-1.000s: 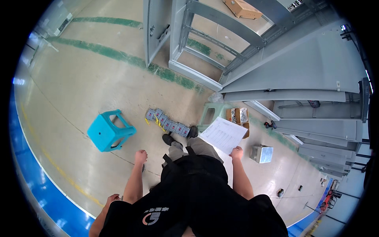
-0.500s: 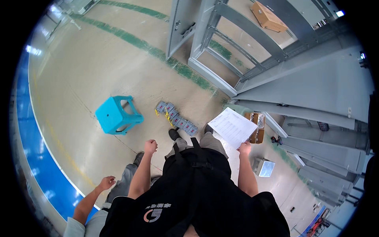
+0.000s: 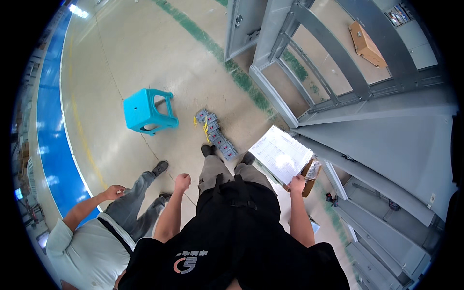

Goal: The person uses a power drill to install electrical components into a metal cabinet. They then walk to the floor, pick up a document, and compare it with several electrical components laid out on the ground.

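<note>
My right hand (image 3: pixel 297 184) grips the near corner of a white paper sheet (image 3: pixel 281 153) printed with a table, its fingers closed on the edge. The sheet is held out in front of me, above the floor and partly over a brown cardboard box (image 3: pixel 309 185). My left hand (image 3: pixel 182 182) hangs at my left side with curled fingers, and nothing shows in it. On the floor just beyond my shoes lies a row of several grey block-shaped devices (image 3: pixel 216 134) with red marks and yellow ties.
A turquoise plastic stool (image 3: pixel 150 111) stands ahead to the left. Another person (image 3: pixel 92 246) is close at my left. Grey metal cabinets (image 3: pixel 382 140) line the right side, one an open frame with its door (image 3: pixel 244 29) swung out. A drill (image 3: pixel 332 199) lies by them.
My view has shifted, so the stool and device row sit higher in it. The other person has come further into view at my left. My right hand still holds the sheet.
</note>
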